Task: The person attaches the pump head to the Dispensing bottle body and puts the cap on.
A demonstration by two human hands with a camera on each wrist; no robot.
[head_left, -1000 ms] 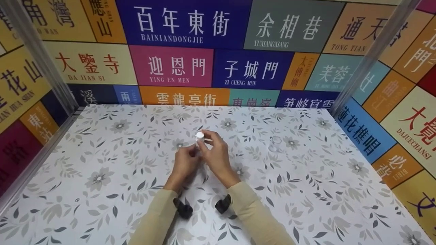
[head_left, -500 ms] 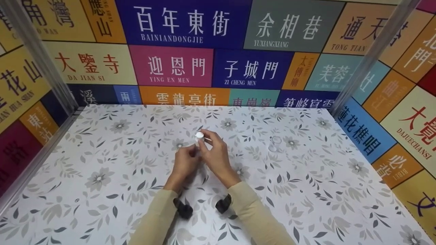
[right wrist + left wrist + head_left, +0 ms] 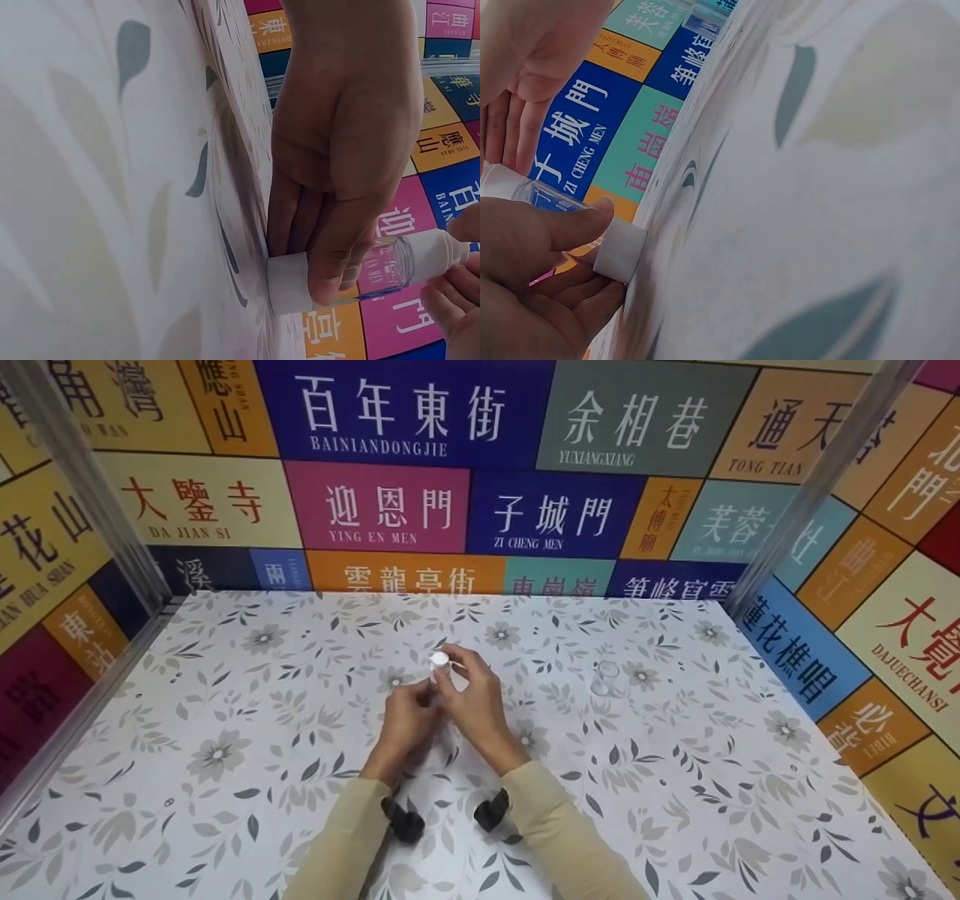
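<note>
A small clear bottle [image 3: 386,266] with a white base [image 3: 620,251] and a white top [image 3: 440,659] stands upright between the two hands, its base at the patterned tabletop. My left hand [image 3: 409,724] grips it low down, the thumb across the clear body just above the base. Higher up, my right hand [image 3: 478,695] pinches the white top between thumb and fingers. In the right wrist view only the right hand's fingertips [image 3: 454,300] show, at the right edge. The left hand covers much of the bottle in the head view.
A clear, empty-looking glass or jar [image 3: 605,679] stands to the right on the floral tabletop [image 3: 225,817]. Colourful panels with lettering [image 3: 379,506] enclose the back and sides, with clear plastic-like strips [image 3: 817,495] at the corners.
</note>
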